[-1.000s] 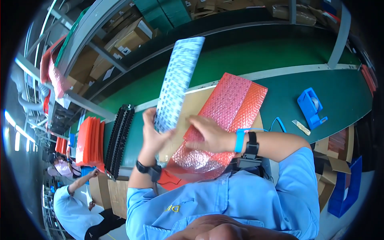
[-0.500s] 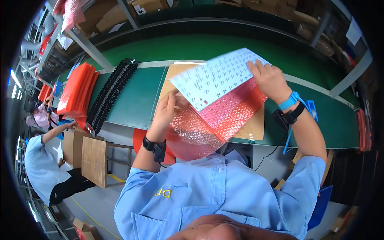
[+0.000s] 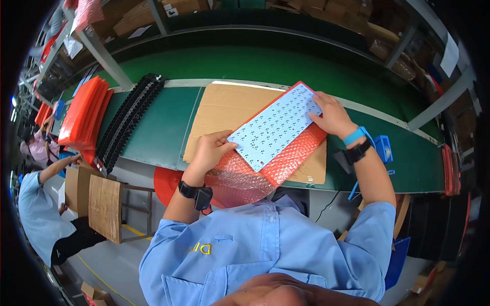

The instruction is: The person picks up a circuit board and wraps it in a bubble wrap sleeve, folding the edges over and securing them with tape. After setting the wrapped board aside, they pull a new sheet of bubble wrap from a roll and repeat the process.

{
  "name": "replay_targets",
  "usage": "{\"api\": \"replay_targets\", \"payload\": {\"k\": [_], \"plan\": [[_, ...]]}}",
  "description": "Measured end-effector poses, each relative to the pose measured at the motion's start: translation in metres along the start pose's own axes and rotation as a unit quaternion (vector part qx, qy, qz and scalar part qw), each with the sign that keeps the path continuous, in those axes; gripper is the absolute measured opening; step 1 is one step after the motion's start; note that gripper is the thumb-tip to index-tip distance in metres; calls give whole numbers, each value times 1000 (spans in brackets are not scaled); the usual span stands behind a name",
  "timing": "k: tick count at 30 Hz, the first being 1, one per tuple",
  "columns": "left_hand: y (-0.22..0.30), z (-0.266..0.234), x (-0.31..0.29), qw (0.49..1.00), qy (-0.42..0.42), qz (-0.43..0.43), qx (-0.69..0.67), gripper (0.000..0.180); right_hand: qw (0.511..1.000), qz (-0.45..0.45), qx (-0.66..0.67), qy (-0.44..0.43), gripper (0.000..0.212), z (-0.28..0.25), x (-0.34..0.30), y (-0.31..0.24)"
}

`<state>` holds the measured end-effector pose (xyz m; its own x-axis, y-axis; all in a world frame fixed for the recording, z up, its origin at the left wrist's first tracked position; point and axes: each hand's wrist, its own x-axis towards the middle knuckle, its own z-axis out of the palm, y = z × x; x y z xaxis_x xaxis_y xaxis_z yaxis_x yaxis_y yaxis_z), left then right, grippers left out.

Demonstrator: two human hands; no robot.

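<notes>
Belt [image 3: 153,132]: green conveyor running across the view, its edges bent by the lens.
Cardboard [image 3: 229,109]: flat brown sheet on the belt, under the bag and the panel.
Bag [image 3: 255,176]: red bubble-wrap bag on the cardboard's near edge, its near end hanging off the belt toward the person.
Panel [image 3: 275,127]: white rectangular sheet dotted with small holes, red along its far edge, lying slantwise on top of the bag; its far-right end reaches over the cardboard.
Red stack [image 3: 81,115]: orange-red flat pieces piled at the left of the belt.
Black trays [image 3: 125,122]: a long row of them just right of the red stack.
Chair [image 3: 104,206]: cardboard-covered seat left of the person, below the belt.
Blue holder [image 3: 384,149]: small, on the belt right of the right wrist.
Left hand [image 3: 212,150]: fingers curled around the panel's near-left corner, thumb on top, gripping it; black watch on the wrist.
Right hand [image 3: 332,115]: fingers bent over the panel's far-right end, pinching that edge; blue band and black watch on the wrist.
Other person [image 3: 35,214]: light-blue shirt, at the far left.
</notes>
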<state>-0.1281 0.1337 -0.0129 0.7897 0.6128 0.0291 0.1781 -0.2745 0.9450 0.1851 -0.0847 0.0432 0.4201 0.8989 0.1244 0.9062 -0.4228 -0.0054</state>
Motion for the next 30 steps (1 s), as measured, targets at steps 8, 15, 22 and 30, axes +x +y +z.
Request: {"api": "replay_targets", "payload": {"k": [8,15,22,30], "plan": [[2,5,-4,1000,6,4,27,48,984,91,150,20,71,52,30,26],[2,8,-4,994,30,69,80,46,966,129,222,-7,69,44,46,34],[8,7,0,995,30,32,88,44,890,230,380,-103,56,46,100,52],[12,-11,3,987,-39,49,151,34,816,187,540,-85,34,-53,84,27]]}}
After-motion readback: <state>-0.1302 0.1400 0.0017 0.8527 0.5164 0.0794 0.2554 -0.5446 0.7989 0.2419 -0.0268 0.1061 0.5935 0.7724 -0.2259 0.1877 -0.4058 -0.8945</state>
